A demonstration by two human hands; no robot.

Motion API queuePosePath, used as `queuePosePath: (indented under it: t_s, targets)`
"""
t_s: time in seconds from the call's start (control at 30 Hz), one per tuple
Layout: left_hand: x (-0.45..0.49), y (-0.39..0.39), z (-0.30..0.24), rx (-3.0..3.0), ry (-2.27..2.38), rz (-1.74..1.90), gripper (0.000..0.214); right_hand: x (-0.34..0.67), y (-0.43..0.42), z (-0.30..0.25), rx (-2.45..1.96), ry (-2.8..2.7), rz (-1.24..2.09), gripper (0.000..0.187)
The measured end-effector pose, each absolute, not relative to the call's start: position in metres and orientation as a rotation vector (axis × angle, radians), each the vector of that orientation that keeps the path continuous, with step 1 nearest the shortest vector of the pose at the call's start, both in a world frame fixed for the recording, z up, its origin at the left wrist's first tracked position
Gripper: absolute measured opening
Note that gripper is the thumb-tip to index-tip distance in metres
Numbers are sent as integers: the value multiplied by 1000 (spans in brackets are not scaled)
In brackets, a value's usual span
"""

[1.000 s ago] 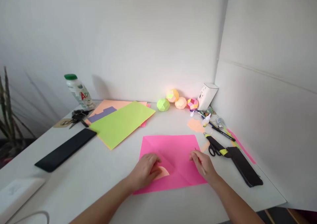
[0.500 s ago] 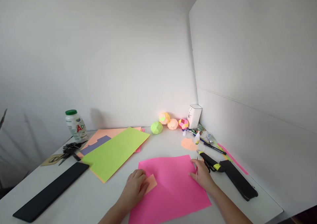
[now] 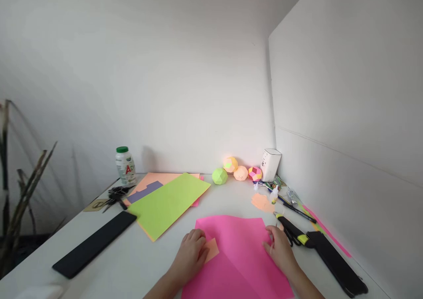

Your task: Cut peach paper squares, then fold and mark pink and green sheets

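Observation:
A bright pink sheet of paper [image 3: 239, 250] lies on the white table [image 3: 139, 263] in front of me. My left hand [image 3: 191, 257] rests on its left edge, fingers curled over a small orange paper piece [image 3: 212, 248]. My right hand [image 3: 279, 248] sits on the sheet's right edge, fingers together pinching a thin dark stick I cannot make out. Black and yellow scissors [image 3: 292, 235] lie just right of that hand.
A green sheet [image 3: 168, 202] over orange sheets lies at centre left, with a black flat case [image 3: 94, 244], keys [image 3: 114, 195] and a white bottle [image 3: 124, 164] further left. Paper balls [image 3: 236, 173], a white box [image 3: 271, 164], pens [image 3: 294, 206] and a black pouch [image 3: 337, 261] line the right wall.
The camera tilted up and swung, so the desk sits lower in view. The orange piece slid from the pink sheet's middle to its left edge. Both hands stay on the sheet.

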State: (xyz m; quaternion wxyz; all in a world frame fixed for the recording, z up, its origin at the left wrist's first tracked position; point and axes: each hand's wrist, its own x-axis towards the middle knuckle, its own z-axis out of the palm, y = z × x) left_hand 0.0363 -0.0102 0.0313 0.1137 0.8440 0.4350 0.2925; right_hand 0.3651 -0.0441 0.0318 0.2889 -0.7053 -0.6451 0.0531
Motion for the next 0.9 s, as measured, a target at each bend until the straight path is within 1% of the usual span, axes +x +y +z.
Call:
queuePosePath:
  t_s: [0.17,0.37,0.43,0.57,0.63,0.8,0.9]
  targets:
    - [36,-9,29,2481,1317,840,12,364,-47,27,-1926,-1675,101,31]
    - [34,-9,26,2485,1291,796,12,355,-51,27,-1919,-1682,134,26]
    - [33,-9,26,2486,1279,792,13,352,-52,28,-1913,-1677,135,27]
    - [33,-9,26,2487,1264,806,13,353,-51,31,-1910,-1644,141,36]
    - [33,-8,25,2484,1261,816,13,354,-50,32,-1919,-1615,162,38]
    - [32,-7,23,2468,1249,841,15,353,-50,37,-1909,-1557,243,37]
    - [32,-6,23,2453,1240,862,16,348,-51,40,-1875,-1527,307,33]
